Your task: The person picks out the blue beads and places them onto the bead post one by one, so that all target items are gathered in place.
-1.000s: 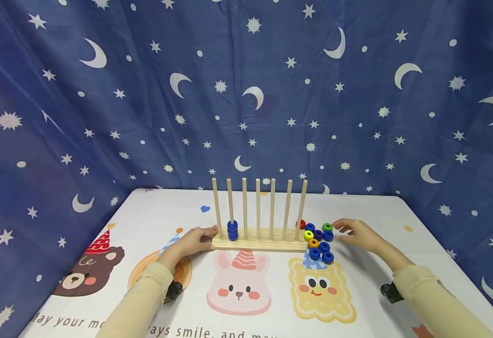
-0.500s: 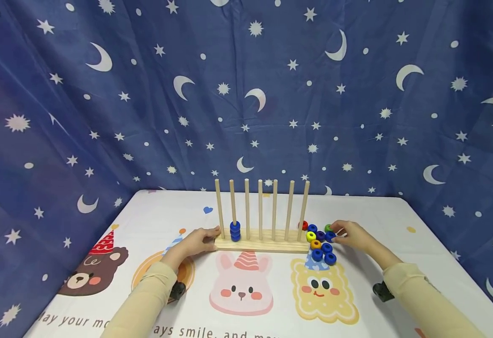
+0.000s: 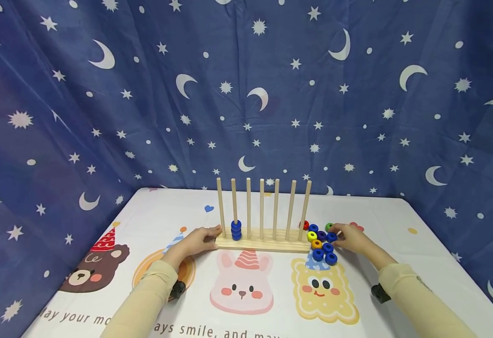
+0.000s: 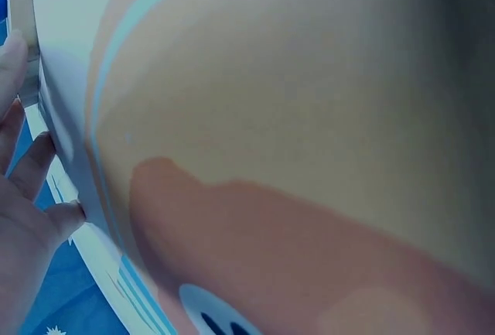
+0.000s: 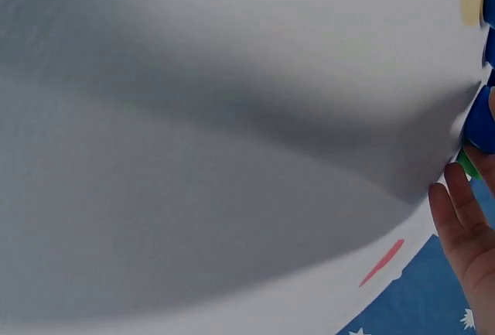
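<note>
A wooden peg stand (image 3: 267,244) with several upright pegs is on the table; blue beads (image 3: 236,231) are stacked on its second peg from the left. My left hand (image 3: 196,240) holds the stand's left end, thumb at the front. Past the stand's right end, my right hand (image 3: 352,238) has thumb and forefinger around a blue bead (image 3: 332,237) lying on the cloth. In the right wrist view this blue bead (image 5: 481,124) sits between those fingers, with a green bead (image 5: 467,165) just behind. The forefinger partly covers the green bead (image 3: 329,227) in the head view.
Loose beads lie close together by the stand's right end: red (image 3: 304,225), yellow (image 3: 311,236), orange (image 3: 316,244), purple (image 3: 321,235) and several more blue (image 3: 331,258). A white cartoon-print cloth (image 3: 170,324) covers the table. A dark blue curtain (image 3: 246,94) hangs behind.
My right hand has moved left and closed in from beside the beads to the rightmost blue one. The left hand stays at the stand's end. The view has shifted slightly.
</note>
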Motion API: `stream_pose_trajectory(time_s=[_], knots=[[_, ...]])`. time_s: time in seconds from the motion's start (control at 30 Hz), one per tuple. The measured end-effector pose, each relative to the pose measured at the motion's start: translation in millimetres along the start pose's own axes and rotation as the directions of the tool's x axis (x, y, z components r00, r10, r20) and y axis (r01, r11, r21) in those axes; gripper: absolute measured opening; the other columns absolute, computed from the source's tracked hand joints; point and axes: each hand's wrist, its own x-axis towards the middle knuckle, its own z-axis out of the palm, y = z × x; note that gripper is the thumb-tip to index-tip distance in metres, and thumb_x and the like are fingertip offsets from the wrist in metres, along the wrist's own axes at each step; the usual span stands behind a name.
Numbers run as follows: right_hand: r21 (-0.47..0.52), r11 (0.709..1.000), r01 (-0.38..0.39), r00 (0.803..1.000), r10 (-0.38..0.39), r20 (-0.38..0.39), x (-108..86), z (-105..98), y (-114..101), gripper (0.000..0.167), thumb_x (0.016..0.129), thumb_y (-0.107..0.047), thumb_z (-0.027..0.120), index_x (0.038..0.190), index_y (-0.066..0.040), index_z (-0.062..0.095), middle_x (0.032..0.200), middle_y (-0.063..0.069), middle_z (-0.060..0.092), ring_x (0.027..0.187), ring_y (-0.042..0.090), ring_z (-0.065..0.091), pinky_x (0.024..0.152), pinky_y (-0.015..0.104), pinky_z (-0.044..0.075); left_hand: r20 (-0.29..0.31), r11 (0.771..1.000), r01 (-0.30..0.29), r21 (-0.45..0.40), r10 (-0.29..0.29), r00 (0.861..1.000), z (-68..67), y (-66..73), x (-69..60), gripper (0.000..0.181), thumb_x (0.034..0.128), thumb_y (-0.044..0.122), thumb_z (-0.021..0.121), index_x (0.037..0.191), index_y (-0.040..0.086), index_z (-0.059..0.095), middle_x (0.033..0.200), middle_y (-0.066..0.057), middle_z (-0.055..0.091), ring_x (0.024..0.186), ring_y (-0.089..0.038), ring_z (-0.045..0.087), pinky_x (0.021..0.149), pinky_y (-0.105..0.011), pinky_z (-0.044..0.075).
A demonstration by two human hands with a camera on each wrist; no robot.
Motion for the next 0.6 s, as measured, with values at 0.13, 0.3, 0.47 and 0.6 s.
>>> stream_pose_trajectory(time_s=[0.13, 0.3, 0.47, 0.6], knots=[[-0.018, 0.999, -0.039, 0.999, 0.039, 0.007, 0.9, 0.6, 0.1, 0.031, 0.077, -0.007, 0.075, 0.104, 0.004, 0.064, 0.100, 0.018, 0.067, 0.083, 0.023, 0.061, 0.076, 0.039, 0.056, 0.005, 1.000, -0.010, -0.003, 0.010, 1.000, 0.2, 1.5, 0.3, 0.053, 0.0868, 0.014, 0.065, 0.133, -0.006, 0.048, 0.143, -0.023, 0.040, 0.134, -0.042, 0.036, 0.110, -0.053, 0.030], [-0.016, 0.999, -0.039, 0.999, 0.039, 0.007, -0.1, 1.5, 0.1, 0.028, 0.078, -0.007, 0.074, 0.102, 0.003, 0.065, 0.095, 0.016, 0.067, 0.081, 0.022, 0.060, 0.076, 0.040, 0.056, 0.002, 1.000, -0.003, 0.007, 0.003, 1.000, 0.6, 1.9, -0.7, 0.053, 0.0868, 0.014, 0.065, 0.133, -0.005, 0.048, 0.143, -0.022, 0.041, 0.134, -0.042, 0.036, 0.110, -0.053, 0.030], [-0.012, 1.000, 0.017, 1.000, -0.017, 0.026, -3.5, -0.1, -1.1, 0.025, 0.079, -0.004, 0.072, 0.100, 0.005, 0.064, 0.096, 0.017, 0.068, 0.085, 0.027, 0.064, 0.079, 0.044, 0.056, 0.006, 1.000, 0.000, 0.008, 0.000, 1.000, 0.2, 1.0, -1.3, 0.053, 0.0868, 0.013, 0.065, 0.133, -0.005, 0.048, 0.143, -0.022, 0.041, 0.134, -0.042, 0.036, 0.110, -0.053, 0.030], [0.021, 0.999, 0.046, 0.999, -0.047, 0.023, -5.1, -5.0, -2.7, 0.023, 0.080, -0.001, 0.069, 0.101, 0.007, 0.063, 0.097, 0.019, 0.067, 0.088, 0.032, 0.064, 0.079, 0.046, 0.055, -0.003, 1.000, -0.002, 0.010, 0.002, 1.000, -0.7, 0.4, -1.5, 0.053, 0.0865, 0.013, 0.066, 0.133, -0.005, 0.048, 0.142, -0.022, 0.041, 0.133, -0.042, 0.036, 0.110, -0.053, 0.030]])
